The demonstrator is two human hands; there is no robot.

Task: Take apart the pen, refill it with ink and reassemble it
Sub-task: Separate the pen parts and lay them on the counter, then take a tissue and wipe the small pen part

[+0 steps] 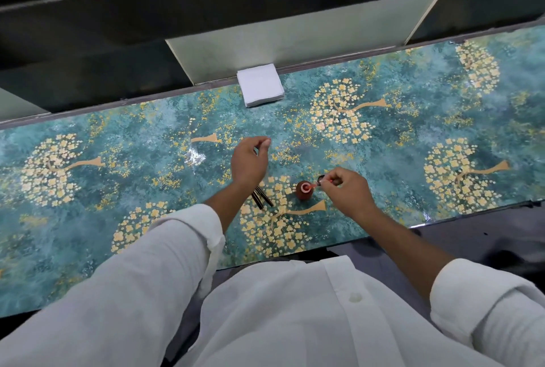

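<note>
The table [398,142] runs as a long strip from the left edge to the right, its far edge against a row of pale panels and dark recesses, its near edge close to the person's white shirt [295,316]. Its top is glossy teal, printed with cream-blossomed trees on tan trunks, and it catches glare in spots.

The left hand [249,162] hovers near the middle of the table, its fingers loosely curled with thumb and forefinger drawn toward each other — whether anything is pinched there cannot be told. Just under its wrist, towards the near edge, lie the dark pen parts [262,197], two slim black pieces side by side, their long axes slanting from the far left to the near right.

Right of them stands the ink bottle [304,190], a small round reddish-brown pot, upright, its open mouth showing a pale ring. The right hand [349,190] sits just beside it, fingers pinched on a thin reddish pen piece [324,181] — this lies nearly level, one end at the bottle's mouth and the other in the fingers. A small dark bit shows at the fingertips, too small to identify.

At the far edge, about mid-length, a stack of white tissues [260,84] lies flat, squared and slightly turned.

No writing or label can be read on any item.
</note>
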